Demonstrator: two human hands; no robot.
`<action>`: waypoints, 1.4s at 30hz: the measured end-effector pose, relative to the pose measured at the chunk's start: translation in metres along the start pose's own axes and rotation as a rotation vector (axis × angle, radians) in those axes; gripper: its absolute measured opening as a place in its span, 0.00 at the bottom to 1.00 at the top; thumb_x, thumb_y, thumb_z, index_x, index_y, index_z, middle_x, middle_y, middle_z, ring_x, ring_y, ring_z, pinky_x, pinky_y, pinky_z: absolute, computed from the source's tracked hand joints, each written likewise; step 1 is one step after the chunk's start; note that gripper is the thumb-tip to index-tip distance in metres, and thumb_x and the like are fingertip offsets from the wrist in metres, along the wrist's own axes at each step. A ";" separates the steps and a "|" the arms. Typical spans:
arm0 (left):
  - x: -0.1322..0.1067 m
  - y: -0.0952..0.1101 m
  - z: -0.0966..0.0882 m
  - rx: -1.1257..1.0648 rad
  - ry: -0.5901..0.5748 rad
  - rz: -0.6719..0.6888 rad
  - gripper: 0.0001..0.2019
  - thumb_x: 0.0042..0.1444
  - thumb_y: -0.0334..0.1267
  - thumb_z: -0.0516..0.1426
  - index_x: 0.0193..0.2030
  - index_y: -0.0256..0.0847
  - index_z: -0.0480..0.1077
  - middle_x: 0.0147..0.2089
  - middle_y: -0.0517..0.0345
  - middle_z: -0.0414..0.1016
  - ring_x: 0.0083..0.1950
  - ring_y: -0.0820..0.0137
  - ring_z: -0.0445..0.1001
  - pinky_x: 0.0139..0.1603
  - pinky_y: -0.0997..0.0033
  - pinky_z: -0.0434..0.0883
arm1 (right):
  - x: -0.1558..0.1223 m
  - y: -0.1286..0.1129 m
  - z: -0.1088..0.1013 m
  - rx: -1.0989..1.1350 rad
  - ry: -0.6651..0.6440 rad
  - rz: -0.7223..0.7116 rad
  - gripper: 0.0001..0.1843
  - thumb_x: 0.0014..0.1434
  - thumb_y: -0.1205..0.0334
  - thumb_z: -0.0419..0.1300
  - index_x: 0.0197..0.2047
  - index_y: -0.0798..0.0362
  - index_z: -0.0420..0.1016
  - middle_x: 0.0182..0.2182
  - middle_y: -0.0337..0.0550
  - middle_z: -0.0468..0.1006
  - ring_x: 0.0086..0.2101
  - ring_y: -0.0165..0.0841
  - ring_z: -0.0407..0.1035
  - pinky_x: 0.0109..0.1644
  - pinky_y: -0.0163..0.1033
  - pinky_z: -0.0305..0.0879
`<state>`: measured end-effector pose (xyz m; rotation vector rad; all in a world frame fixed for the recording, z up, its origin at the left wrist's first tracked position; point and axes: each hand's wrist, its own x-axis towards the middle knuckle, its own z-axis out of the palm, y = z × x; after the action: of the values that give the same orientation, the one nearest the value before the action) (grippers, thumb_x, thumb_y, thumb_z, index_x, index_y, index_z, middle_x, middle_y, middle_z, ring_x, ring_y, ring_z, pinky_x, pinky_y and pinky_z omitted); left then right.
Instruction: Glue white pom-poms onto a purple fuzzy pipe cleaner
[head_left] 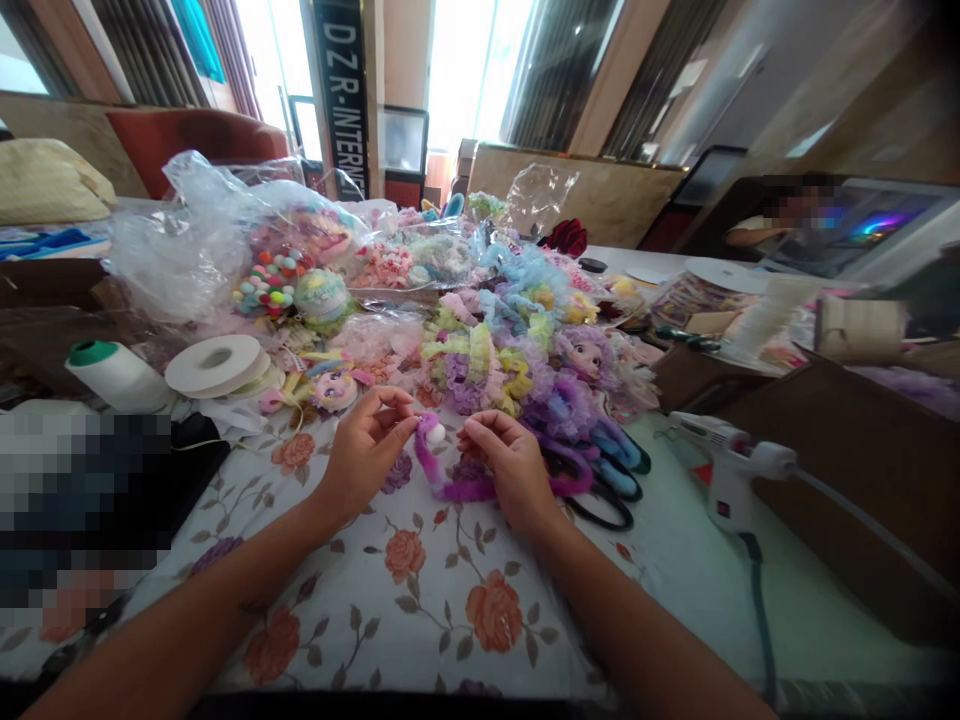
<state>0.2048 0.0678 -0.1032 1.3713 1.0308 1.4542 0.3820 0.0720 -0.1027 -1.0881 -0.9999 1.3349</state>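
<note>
My left hand (366,458) pinches the end of a fuzzy purple pipe cleaner (457,491) between thumb and fingertips. Its end curves around one side of a small white ball (436,434). From there the strip bends down and runs right, passing behind my right hand (516,468). That hand is closed in a pinch just right of the ball; whatever its fingertips hold is too small to make out. More fuzzy strips in purple, blue and black (619,470) lie to the right. Beyond my hands sits a heap of pastel ruffled trim (480,360) with a lilac-haired doll head (589,352).
A white glue gun (731,460) with a cord stands at right beside a brown box (847,500). At left are a ribbon spool (217,366), a thread cone (116,375) and plastic bags (180,260). A flowered cloth (360,600) covers the table. Another person (780,225) sits far right.
</note>
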 end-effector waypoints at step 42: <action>0.011 -0.004 -0.008 0.102 0.112 -0.048 0.11 0.51 0.37 0.62 0.40 0.40 0.66 0.33 0.63 0.66 0.30 0.76 0.70 0.31 0.77 0.68 | -0.002 -0.022 -0.011 -0.485 -0.413 -0.272 0.11 0.53 0.55 0.68 0.36 0.52 0.76 0.33 0.43 0.76 0.31 0.33 0.71 0.35 0.38 0.69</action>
<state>0.1968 0.0798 -0.1042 1.3390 1.2159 1.4739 0.3981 0.0712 -0.0838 -0.9912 -1.7799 1.1401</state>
